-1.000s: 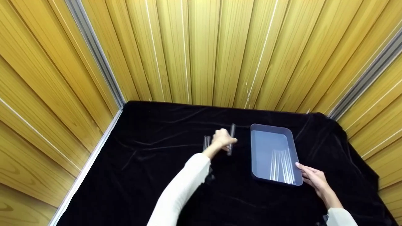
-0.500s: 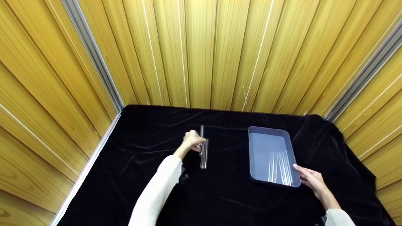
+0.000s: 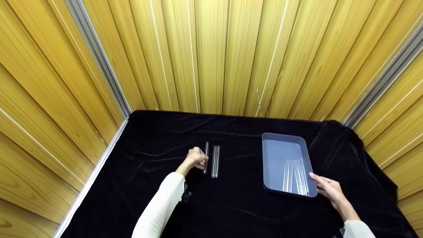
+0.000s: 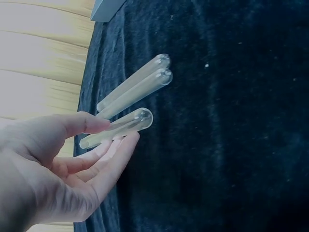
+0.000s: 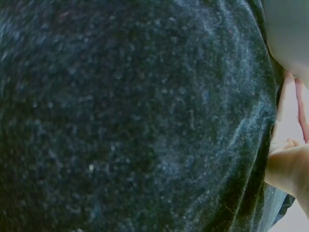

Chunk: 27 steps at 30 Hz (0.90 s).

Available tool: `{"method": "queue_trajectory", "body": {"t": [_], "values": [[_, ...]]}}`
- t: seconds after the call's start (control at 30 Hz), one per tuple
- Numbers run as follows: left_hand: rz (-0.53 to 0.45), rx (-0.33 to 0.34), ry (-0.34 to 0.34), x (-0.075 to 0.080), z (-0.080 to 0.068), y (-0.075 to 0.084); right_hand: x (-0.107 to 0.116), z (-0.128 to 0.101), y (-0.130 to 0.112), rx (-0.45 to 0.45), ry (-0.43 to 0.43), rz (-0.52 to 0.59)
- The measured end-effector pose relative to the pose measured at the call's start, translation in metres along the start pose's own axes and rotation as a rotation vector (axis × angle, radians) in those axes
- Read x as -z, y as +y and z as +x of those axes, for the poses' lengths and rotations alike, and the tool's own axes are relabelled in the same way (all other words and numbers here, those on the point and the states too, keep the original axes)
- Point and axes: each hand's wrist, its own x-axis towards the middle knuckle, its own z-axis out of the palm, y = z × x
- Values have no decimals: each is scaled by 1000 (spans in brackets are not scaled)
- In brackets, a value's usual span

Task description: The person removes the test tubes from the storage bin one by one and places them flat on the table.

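Lying between the left hand's (image 3: 195,158) fingers (image 4: 94,124), a test tube (image 4: 118,127).

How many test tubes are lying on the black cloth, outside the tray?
3. One test tube is pinched by the left hand; a touching pair lies just right of it. More tubes sit in the blue tray, too blurred to count.

Three test tubes (image 3: 211,160) on cloth (image 3: 231,205), one tray (image 3: 269,138).

Just right of the left hand (image 3: 195,157), which pinches one test tube (image 3: 206,157), two more tubes (image 3: 215,161) lie side by side. Beyond them bare black cloth (image 3: 241,172) runs to the grey tray (image 3: 268,158); the right hand (image 3: 325,187) blocks its near right corner.
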Motion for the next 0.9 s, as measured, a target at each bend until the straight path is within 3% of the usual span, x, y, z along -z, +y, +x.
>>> {"method": "queue_trajectory", "body": {"t": [0.7,0.9], "values": [[-7,-40,-53,-15,3,-2,1,-2,0,0,14,-3],[36,-35,-48,-17,4,-4,0,-1,0,-3,10,17]]}}
